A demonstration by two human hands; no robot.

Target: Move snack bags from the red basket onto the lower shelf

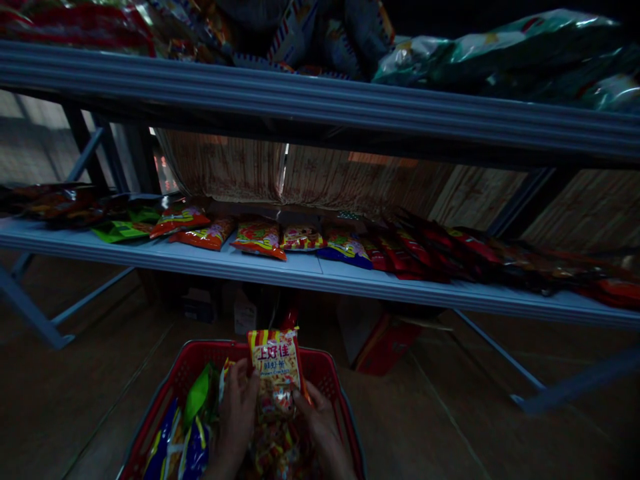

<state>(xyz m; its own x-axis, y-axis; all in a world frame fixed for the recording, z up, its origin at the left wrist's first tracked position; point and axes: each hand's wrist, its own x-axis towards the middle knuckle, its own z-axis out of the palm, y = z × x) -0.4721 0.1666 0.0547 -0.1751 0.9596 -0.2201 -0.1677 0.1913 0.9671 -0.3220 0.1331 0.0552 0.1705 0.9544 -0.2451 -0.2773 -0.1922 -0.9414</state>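
My right hand (320,423) holds a yellow, red and white bag of prawn crackers (275,367) upright by its right side, thumb on the front. The bag is over a red plastic basket (210,348) on the floor. My left hand (237,413) is at the bag's left edge with fingers curled. Part of another yellow-and-white snack packet (225,377) shows behind those fingers; how firmly it is gripped is hard to see. Inside the basket are a green packet (199,395), blue-and-yellow packets (194,450) and several red-and-yellow packets (277,450) below my hands.
A low blue-grey shelf (210,263) crosses ahead, bearing orange snack bags (257,237), a purple-and-yellow bag (345,247) and dark red packets (425,250). An upper shelf (300,93) overhangs it. Cartons (385,343) stand underneath. Slanted metal legs (35,310) reach the tiled floor.
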